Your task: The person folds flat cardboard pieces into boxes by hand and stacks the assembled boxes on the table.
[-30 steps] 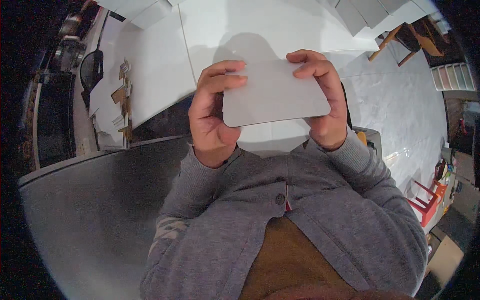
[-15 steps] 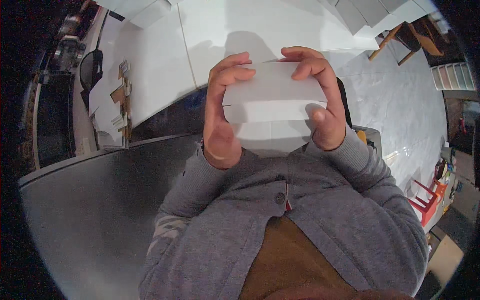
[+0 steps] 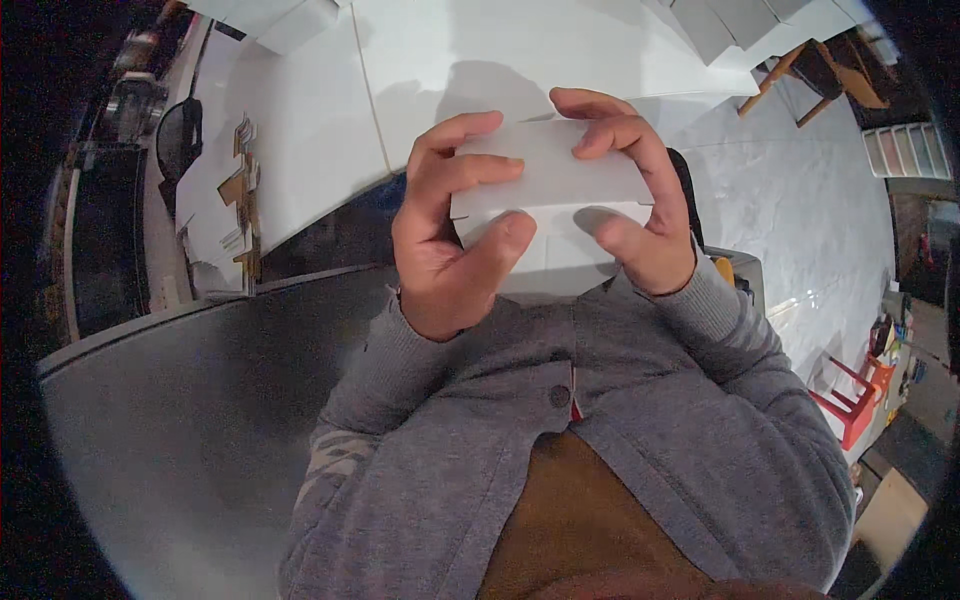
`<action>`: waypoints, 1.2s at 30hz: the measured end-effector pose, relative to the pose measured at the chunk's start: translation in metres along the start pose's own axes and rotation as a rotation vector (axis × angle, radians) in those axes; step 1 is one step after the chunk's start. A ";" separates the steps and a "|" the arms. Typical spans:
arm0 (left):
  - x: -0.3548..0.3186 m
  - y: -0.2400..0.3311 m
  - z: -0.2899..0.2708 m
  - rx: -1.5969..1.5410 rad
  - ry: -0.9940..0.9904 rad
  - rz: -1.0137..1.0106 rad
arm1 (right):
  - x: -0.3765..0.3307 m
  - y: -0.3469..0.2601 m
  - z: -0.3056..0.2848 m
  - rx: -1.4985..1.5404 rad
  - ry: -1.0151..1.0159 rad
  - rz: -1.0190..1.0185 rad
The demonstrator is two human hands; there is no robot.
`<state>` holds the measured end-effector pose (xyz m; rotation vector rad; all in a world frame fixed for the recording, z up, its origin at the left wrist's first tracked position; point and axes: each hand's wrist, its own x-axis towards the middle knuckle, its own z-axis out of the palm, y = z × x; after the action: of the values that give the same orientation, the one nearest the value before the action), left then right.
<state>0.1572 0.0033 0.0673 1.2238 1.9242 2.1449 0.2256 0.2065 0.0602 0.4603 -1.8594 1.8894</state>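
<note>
Between my two hands, above my lap and in front of the white table, is a small white cardboard box. My left hand grips its left end, with fingers over the top and the thumb on the front panel below the lid's edge. At the other end, my right hand is wrapped round the corner, its fingers bent onto the top and its thumb on the front. A slit shows at each side along the lid's front edge. The box's underside and back are hidden.
The white table carries white boxes at the far left and more white boxes at the far right. A stack of folded card stands left. Lower left is a dark grey surface. To the right are a wooden chair and a red chair.
My left thumb has come up onto the box's front panel, which now lies closer under the lid's edge. My right fingers have shifted slightly left.
</note>
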 end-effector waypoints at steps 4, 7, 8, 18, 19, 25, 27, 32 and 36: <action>0.001 0.003 -0.002 0.009 -0.020 -0.021 | -0.003 -0.001 -0.001 -0.032 0.005 0.047; 0.001 0.001 -0.003 -0.004 -0.038 -0.016 | -0.004 0.001 -0.001 0.025 0.004 0.018; 0.002 0.001 -0.003 -0.008 -0.044 -0.015 | -0.004 0.002 -0.002 0.044 0.004 0.009; -0.001 -0.007 -0.004 -0.062 -0.053 -0.006 | -0.003 0.001 -0.006 0.024 -0.038 0.026; -0.001 -0.006 -0.003 -0.062 -0.053 -0.007 | -0.003 0.000 -0.006 0.024 -0.038 0.027; 0.001 0.002 0.000 -0.135 -0.041 -0.089 | 0.002 -0.012 0.003 0.035 0.069 0.082; 0.002 -0.001 -0.002 -0.096 -0.077 -0.075 | 0.004 -0.019 0.008 0.140 0.168 0.116; 0.001 0.002 0.001 -0.145 -0.078 -0.133 | 0.005 -0.012 0.003 0.070 0.140 0.027; 0.000 0.004 0.002 -0.166 -0.067 -0.172 | 0.002 -0.006 -0.001 0.034 0.094 -0.005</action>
<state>0.1604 0.0040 0.0706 1.0470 1.7174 2.0993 0.2271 0.2072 0.0664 0.3806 -1.7664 1.9087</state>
